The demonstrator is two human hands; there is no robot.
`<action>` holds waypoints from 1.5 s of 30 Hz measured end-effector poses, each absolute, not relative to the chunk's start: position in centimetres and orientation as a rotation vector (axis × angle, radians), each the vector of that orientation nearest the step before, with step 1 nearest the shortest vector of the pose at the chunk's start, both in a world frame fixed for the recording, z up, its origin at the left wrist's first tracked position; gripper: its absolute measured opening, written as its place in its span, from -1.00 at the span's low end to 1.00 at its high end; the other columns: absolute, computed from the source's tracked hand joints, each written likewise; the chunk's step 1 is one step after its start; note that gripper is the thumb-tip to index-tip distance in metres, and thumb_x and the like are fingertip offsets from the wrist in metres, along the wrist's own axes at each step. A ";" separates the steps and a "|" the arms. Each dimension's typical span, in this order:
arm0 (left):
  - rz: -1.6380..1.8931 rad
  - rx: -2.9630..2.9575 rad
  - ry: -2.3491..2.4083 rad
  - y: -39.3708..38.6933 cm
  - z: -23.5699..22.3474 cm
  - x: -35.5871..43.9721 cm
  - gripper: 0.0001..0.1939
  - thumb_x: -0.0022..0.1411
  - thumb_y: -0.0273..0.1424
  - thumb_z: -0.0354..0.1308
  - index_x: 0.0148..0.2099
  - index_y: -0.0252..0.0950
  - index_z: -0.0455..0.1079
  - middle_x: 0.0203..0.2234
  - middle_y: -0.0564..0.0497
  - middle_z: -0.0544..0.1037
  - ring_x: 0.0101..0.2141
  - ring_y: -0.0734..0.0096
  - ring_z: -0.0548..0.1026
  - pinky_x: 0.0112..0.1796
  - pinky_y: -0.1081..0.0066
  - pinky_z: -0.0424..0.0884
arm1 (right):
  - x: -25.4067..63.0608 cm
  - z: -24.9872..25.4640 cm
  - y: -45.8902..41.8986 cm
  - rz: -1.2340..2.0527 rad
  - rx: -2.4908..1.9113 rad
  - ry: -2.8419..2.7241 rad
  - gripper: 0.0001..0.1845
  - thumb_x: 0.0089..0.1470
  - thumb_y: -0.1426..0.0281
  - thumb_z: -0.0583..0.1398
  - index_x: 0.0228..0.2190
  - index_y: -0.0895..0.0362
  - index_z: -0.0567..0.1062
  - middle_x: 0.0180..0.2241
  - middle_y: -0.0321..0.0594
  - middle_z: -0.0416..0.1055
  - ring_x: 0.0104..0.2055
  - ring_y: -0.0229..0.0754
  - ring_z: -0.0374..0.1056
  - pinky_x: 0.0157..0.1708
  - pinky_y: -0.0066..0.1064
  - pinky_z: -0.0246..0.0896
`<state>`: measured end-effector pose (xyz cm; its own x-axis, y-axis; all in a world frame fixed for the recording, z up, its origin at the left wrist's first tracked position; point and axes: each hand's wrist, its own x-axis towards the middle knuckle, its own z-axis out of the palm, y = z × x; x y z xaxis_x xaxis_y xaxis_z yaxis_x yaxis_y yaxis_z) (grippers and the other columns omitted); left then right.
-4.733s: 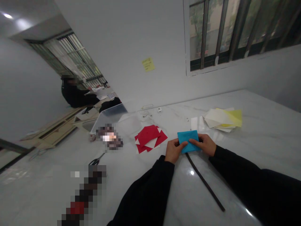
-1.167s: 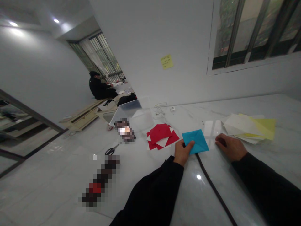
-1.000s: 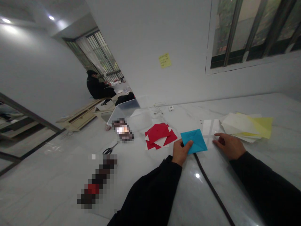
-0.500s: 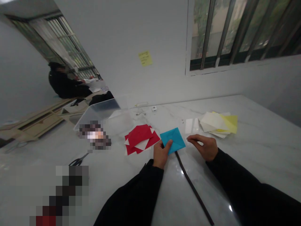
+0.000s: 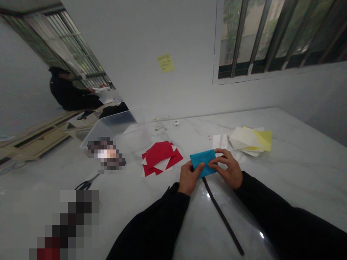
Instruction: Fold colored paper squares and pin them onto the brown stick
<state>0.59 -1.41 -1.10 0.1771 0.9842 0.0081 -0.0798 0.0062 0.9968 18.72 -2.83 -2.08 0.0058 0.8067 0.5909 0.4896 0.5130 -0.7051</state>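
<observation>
A small blue paper envelope point(image 5: 202, 159) is held above the marble-look tabletop. My left hand point(image 5: 189, 177) grips its lower left side, with the thumb lying across the front. At its right edge, my right hand point(image 5: 229, 168) has closed its fingers on the paper; whether something tiny sits between the fingertips cannot be made out. Beneath the envelope a long thin dark strip point(image 5: 222, 215) runs toward the near edge. Left of my hands lies a stack of red and white paper pieces point(image 5: 159, 155).
White and yellow papers point(image 5: 249, 141) lie at the back right. A clear plastic bin point(image 5: 114, 126) and scissors point(image 5: 85, 184) are on the left, near blurred patches. By the wall sit a cable point(image 5: 161, 124) and a small white plug point(image 5: 176, 122). Another person point(image 5: 69, 90) sits far left.
My right hand has moved left from beside the envelope and now grips its right edge. The envelope has turned slightly and shifted a little to the right in my left hand.
</observation>
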 end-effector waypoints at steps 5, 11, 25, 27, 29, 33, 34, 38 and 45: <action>1.092 1.239 1.011 -1.6 -1.1 0.7 -0.57 0.06 -0.13 0.34 -0.17 -0.38 0.56 -0.30 -0.12 0.64 -0.27 0.16 0.56 -0.16 0.23 0.47 | 18.7 -2.3 -2.8 0.366 -1.138 -1.677 -0.88 0.12 0.25 0.30 -0.36 -0.01 0.64 -0.04 -0.13 0.42 0.06 0.03 0.31 0.05 -0.07 0.24; 1.093 1.266 0.997 -1.5 -1.1 0.7 -0.56 0.06 -0.14 0.35 -0.14 -0.39 0.54 -0.27 -0.12 0.64 -0.25 0.18 0.56 -0.12 0.23 0.46 | 18.6 -2.4 -2.8 0.421 -1.114 -1.705 -0.91 0.11 0.28 0.31 -0.34 0.00 0.63 -0.11 -0.15 0.46 0.00 0.00 0.36 0.01 -0.10 0.27; 1.123 1.227 0.994 -1.7 -0.9 0.9 -0.59 0.04 -0.18 0.38 -0.17 -0.39 0.54 -0.29 -0.11 0.64 -0.27 0.22 0.57 -0.13 0.25 0.47 | 17.8 -1.4 -3.6 0.606 -1.103 -1.609 -0.90 0.12 0.32 0.28 -0.36 0.07 0.59 -0.28 -0.20 0.47 -0.22 -0.12 0.41 -0.17 -0.27 0.31; 1.129 1.220 0.989 -1.7 -0.9 0.9 -0.60 0.05 -0.19 0.38 -0.17 -0.40 0.53 -0.29 -0.11 0.64 -0.28 0.22 0.57 -0.14 0.25 0.48 | 17.8 -1.3 -3.6 0.616 -1.113 -1.602 -0.90 0.13 0.32 0.27 -0.36 0.08 0.59 -0.29 -0.20 0.47 -0.24 -0.13 0.41 -0.19 -0.29 0.30; 1.138 1.212 0.984 -1.7 -0.9 1.0 -0.61 0.05 -0.21 0.38 -0.16 -0.40 0.53 -0.29 -0.12 0.64 -0.28 0.23 0.57 -0.14 0.25 0.48 | 17.7 -1.2 -3.7 0.617 -1.133 -1.599 -0.89 0.14 0.31 0.27 -0.36 0.08 0.58 -0.30 -0.21 0.46 -0.26 -0.14 0.41 -0.21 -0.30 0.30; 1.141 1.201 0.988 -1.8 -0.9 1.0 -0.59 0.04 -0.20 0.39 -0.16 -0.41 0.54 -0.30 -0.12 0.64 -0.29 0.25 0.57 -0.17 0.28 0.48 | 17.5 -1.3 -3.9 0.629 -1.165 -1.584 -0.86 0.14 0.28 0.26 -0.38 0.08 0.58 -0.33 -0.23 0.47 -0.31 -0.17 0.39 -0.26 -0.32 0.29; 1.136 1.202 0.993 -1.9 -0.9 1.0 -0.59 0.03 -0.19 0.39 -0.17 -0.41 0.54 -0.31 -0.12 0.64 -0.30 0.25 0.57 -0.19 0.29 0.48 | 17.5 -1.3 -4.0 0.645 -1.171 -1.574 -0.85 0.13 0.28 0.26 -0.38 0.08 0.58 -0.33 -0.22 0.47 -0.30 -0.16 0.40 -0.26 -0.32 0.30; 1.116 1.219 0.989 -2.1 -0.9 1.0 -0.56 0.03 -0.15 0.38 -0.18 -0.42 0.55 -0.35 -0.11 0.64 -0.35 0.28 0.55 -0.25 0.33 0.47 | 17.5 -1.3 -4.2 0.720 -1.226 -1.509 -0.82 0.11 0.22 0.26 -0.38 0.06 0.57 -0.30 -0.22 0.51 -0.24 -0.12 0.43 -0.24 -0.30 0.32; 1.111 1.224 0.952 -2.4 -1.4 1.0 -0.54 0.03 -0.14 0.38 -0.15 -0.41 0.54 -0.33 -0.10 0.63 -0.34 0.30 0.54 -0.20 0.30 0.47 | 17.4 -2.3 -4.4 0.777 -1.286 -1.426 -0.74 0.06 0.14 0.28 -0.36 0.07 0.50 -0.33 -0.24 0.49 -0.31 -0.12 0.43 -0.26 -0.27 0.37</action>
